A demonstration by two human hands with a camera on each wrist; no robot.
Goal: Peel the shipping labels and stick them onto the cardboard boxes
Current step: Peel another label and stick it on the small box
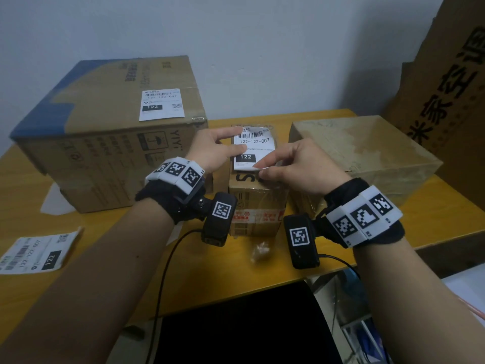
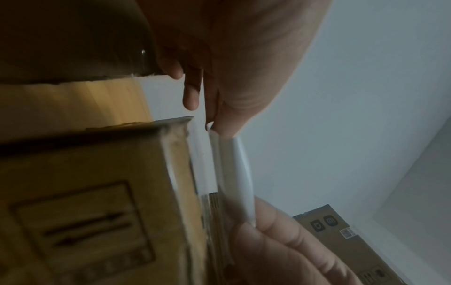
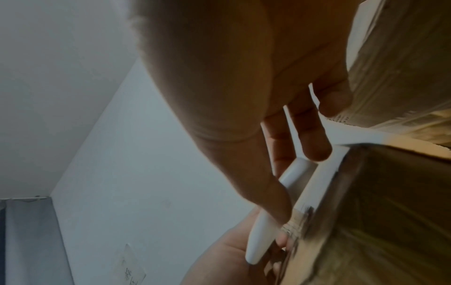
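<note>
Held over the small brown cardboard box [image 1: 258, 203] at the middle of the yellow wooden table [image 1: 262, 269]: a white rectangular shipping label [image 1: 254, 148], printed with a barcode, "122-122-C07" and a black block reading "122". Pinched at its upper left edge by the left hand [image 1: 212, 151], at its curling lower edge by the right hand [image 1: 296, 164]. Stuck on top of the large brown cardboard box with blue tape [image 1: 105, 132]: a second white label [image 1: 161, 104], same print. Lying at the table's left edge: a third loose white label [image 1: 36, 254].
</note>
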